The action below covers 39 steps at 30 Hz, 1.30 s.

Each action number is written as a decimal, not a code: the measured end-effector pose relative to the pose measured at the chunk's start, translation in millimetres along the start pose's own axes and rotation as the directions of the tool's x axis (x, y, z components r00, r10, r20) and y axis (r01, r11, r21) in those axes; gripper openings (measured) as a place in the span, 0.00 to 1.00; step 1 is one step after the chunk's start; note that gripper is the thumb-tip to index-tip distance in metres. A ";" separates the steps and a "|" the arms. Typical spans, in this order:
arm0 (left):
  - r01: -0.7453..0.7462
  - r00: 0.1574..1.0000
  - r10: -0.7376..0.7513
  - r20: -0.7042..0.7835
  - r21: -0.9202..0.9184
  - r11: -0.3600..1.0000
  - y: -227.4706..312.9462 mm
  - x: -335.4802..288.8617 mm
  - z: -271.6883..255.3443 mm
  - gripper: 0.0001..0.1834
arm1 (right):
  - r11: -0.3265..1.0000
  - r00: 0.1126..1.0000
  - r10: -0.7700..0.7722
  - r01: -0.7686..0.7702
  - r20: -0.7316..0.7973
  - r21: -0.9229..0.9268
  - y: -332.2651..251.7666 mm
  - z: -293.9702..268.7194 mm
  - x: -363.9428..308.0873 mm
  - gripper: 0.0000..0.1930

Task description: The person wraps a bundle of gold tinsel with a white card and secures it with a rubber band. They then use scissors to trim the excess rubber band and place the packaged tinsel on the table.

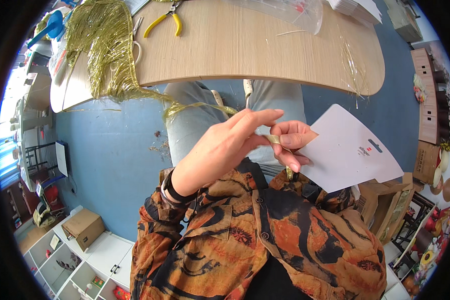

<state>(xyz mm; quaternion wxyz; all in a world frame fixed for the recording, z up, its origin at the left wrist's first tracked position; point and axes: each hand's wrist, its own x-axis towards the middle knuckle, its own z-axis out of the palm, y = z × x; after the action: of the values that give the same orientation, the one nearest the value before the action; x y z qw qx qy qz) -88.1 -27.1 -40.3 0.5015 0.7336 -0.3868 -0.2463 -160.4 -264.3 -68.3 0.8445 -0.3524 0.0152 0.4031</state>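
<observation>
My left hand (220,142), with a black band at its wrist, is closed on a gold tinsel fringe strip, its index finger stretched out. My right hand (291,142) pinches the strip's flat gold band (273,139) close to the left fingertips. A white card (352,152) with a dark hanging slot lies against the right fingers; whether they grip it too I cannot tell. The gold tinsel fringe (110,50) runs from the table's left side over my lap and partly behind the left hand.
On the wooden table (210,55) lie yellow-handled pliers (163,22), white-handled scissors (137,42), a clear plastic bag (295,12) and loose tinsel strands (354,65). Cardboard boxes (83,228) and white shelves (55,270) stand behind me. Scraps (160,145) litter the blue floor.
</observation>
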 end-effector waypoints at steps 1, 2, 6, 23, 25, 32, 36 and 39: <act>-0.051 0.999 0.051 0.005 0.108 0.993 -2.0 0.4 -4.0 0.30 | 1.000 1.000 0.015 -0.015 -0.012 0.019 -0.6 -1.4 1.0 0.13; -0.101 0.995 0.098 0.023 0.219 0.971 -5.0 0.0 -9.9 0.29 | 0.999 1.000 0.023 -0.023 -0.015 0.041 -0.7 -2.9 1.0 0.14; -0.285 0.943 0.332 0.001 0.512 0.810 -17.3 2.5 -7.8 0.30 | 0.986 0.943 0.032 -0.083 -0.331 -0.142 4.8 -8.6 7.1 0.15; -0.023 0.915 0.180 -0.361 0.398 0.917 -36.8 -24.4 6.8 0.07 | 0.997 0.959 -0.023 0.002 -0.283 -0.072 16.3 -22.0 2.4 0.14; 0.051 0.930 0.081 -0.360 0.344 0.938 -40.8 -27.7 -1.7 0.09 | 0.996 0.936 -0.045 0.017 -0.349 -0.085 18.9 -26.2 1.0 0.14; 0.149 0.985 -0.156 -0.066 -0.100 0.984 -38.8 -21.7 23.4 0.31 | 0.981 0.945 0.032 -0.092 -0.326 -0.171 25.2 -19.4 9.6 0.15; 0.144 0.987 -0.153 -0.054 -0.147 0.979 -36.6 -14.0 37.0 0.28 | 0.973 0.933 0.026 -0.105 -0.358 -0.204 26.9 -17.9 10.9 0.17; -0.027 0.978 0.051 -0.202 0.123 0.992 -40.2 -12.2 43.1 0.11 | 0.975 0.906 0.020 -0.112 -0.423 -0.193 28.1 -21.3 7.7 0.18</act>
<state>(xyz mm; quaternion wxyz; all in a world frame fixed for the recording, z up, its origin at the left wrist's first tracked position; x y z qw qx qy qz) -114.6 -32.8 -94.1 0.4983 0.7761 -0.3617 -0.1361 -169.2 -260.0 -103.0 0.7646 -0.5182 0.1642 0.3462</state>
